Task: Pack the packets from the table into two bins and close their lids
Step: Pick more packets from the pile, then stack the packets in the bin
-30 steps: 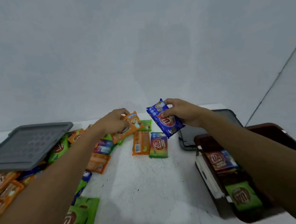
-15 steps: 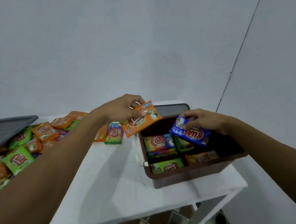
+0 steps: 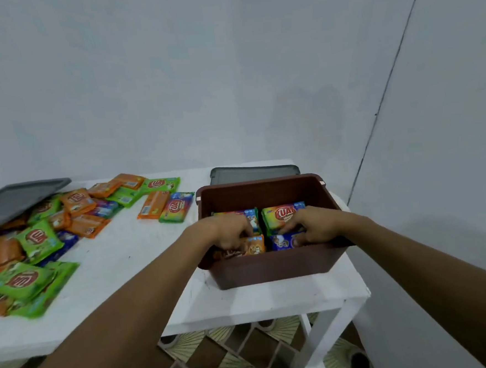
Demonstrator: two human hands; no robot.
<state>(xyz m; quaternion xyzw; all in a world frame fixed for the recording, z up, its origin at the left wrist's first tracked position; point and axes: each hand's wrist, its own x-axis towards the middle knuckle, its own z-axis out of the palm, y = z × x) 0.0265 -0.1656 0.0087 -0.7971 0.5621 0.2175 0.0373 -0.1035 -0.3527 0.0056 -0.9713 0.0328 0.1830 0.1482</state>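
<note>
Far left: grey lid (image 3: 21,199) tilted over the loose packet pile (image 3: 36,241), which runs off the frame edge. Bare strip of white table (image 3: 144,265) between pile and brown bin (image 3: 273,265). Left hand (image 3: 228,233) inside the bin, fingers closed on orange packet (image 3: 253,245). Right hand (image 3: 311,228) beside it, pinching blue packet (image 3: 283,242) at the near wall. Bin sits near the table's right edge; second lid (image 3: 254,172) flat just behind it.

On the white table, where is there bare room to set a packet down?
Bare table runs between the packet pile on the left and the brown bin, widest toward the near edge. A thin strip is free at the front of the bin. The left side is crowded; a grey lid sits behind the bin.
</note>
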